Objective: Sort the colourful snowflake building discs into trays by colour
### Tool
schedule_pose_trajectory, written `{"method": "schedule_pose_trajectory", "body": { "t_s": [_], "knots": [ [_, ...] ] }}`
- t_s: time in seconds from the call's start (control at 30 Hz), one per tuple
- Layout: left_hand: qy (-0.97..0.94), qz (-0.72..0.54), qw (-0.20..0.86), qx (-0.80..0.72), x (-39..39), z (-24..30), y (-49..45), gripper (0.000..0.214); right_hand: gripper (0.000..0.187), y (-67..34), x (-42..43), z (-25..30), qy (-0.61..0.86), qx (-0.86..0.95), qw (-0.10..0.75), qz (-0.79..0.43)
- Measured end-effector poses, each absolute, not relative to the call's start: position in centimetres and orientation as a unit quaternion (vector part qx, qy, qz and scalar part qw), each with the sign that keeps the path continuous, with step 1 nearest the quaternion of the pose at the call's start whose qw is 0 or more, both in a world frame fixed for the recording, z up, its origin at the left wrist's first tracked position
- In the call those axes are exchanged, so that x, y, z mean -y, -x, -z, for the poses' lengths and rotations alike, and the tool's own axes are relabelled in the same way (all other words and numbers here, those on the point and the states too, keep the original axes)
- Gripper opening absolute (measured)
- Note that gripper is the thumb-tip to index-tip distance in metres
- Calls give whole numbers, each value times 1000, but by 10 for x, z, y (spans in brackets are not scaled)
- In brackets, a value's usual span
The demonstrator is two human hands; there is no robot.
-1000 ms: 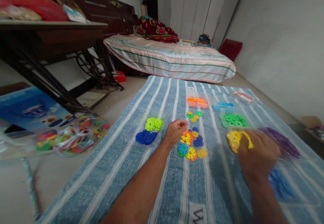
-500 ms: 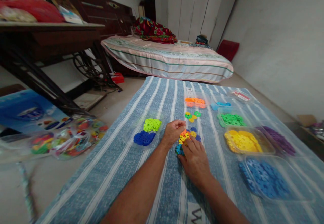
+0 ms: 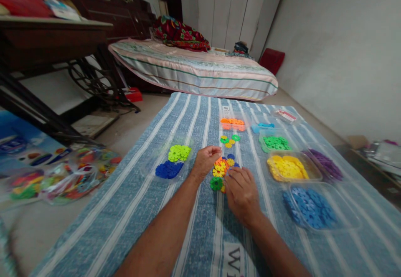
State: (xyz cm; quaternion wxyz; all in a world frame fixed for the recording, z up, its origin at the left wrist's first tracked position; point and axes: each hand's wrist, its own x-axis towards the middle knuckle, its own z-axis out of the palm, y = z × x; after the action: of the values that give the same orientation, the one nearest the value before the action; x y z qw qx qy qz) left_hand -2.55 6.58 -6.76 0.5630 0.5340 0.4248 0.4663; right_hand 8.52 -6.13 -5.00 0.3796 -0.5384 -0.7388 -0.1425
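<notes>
A small heap of mixed coloured snowflake pieces (image 3: 223,166) lies on a blue striped cloth (image 3: 194,118). My left hand (image 3: 205,162) rests curled at the heap's left edge, fingers closed; what it holds, if anything, is hidden. My right hand (image 3: 241,193) lies palm down over the near side of the heap, fingertips on the pieces beside a green piece (image 3: 216,183). To the right stand clear trays of yellow pieces (image 3: 286,167), blue pieces (image 3: 310,208), green pieces (image 3: 275,142) and purple pieces (image 3: 326,166).
A tray with lime and dark blue pieces (image 3: 171,162) sits left of the heap. Orange pieces (image 3: 232,123) and a few loose ones (image 3: 228,140) lie farther off. Bags of mixed pieces (image 3: 62,176) lie on the floor at left. A mattress (image 3: 194,70) and a dark table (image 3: 46,39) stand beyond.
My right hand left the yellow tray a second ago, came to the heap and now covers its near side. My left hand stays at the heap's left edge. The view shifted slightly.
</notes>
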Motion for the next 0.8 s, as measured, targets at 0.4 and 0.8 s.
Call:
{"method": "schedule_pose_trajectory", "body": {
  "t_s": [0.4,0.8],
  "knots": [
    [-538,-461,566,-421,-63,69,26,26,8,-227,140,16,647,587,266,408],
    [-539,-466,556,-428,-62,68,28,25,14,-99,92,44,568,746,334,96]
  ]
}}
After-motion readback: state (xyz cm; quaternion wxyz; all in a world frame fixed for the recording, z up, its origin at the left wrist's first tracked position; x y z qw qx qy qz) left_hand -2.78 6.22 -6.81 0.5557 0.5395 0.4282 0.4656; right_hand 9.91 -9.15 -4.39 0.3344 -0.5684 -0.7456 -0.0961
